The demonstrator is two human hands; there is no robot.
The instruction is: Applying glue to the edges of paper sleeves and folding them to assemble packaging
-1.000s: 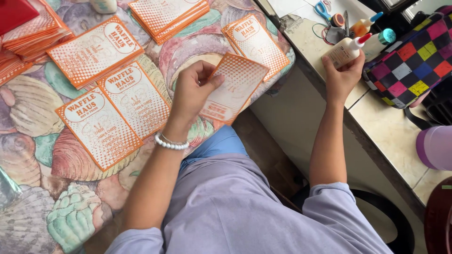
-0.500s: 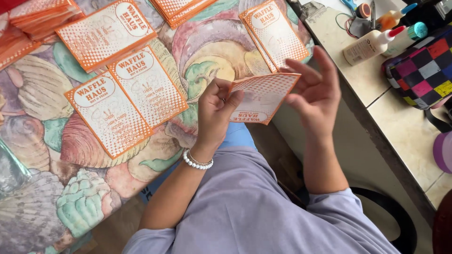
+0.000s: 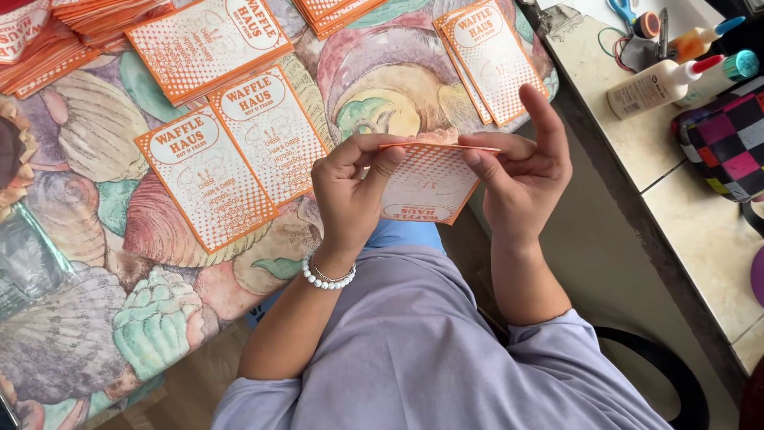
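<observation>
Both my hands hold one orange-and-white dotted card (image 3: 426,187) over my lap, at the table's near edge. My left hand (image 3: 350,195), with a white bead bracelet on the wrist, pinches the card's left top edge. My right hand (image 3: 521,171) pinches its right top edge, index finger raised. The card is folded or bent along its top, printed side facing me and upside down.
More cards of the same kind lie on the shell-patterned tablecloth (image 3: 119,263): a pair (image 3: 239,151) to the left, another (image 3: 489,56) at the top, stacks (image 3: 48,40) at the far left. A glue bottle (image 3: 656,84), scissors and a chequered pouch (image 3: 728,135) sit on the right counter.
My right hand left the glue bottle on the counter and came to the card. Both hands now grip the card and have tipped it upright over my lap.
</observation>
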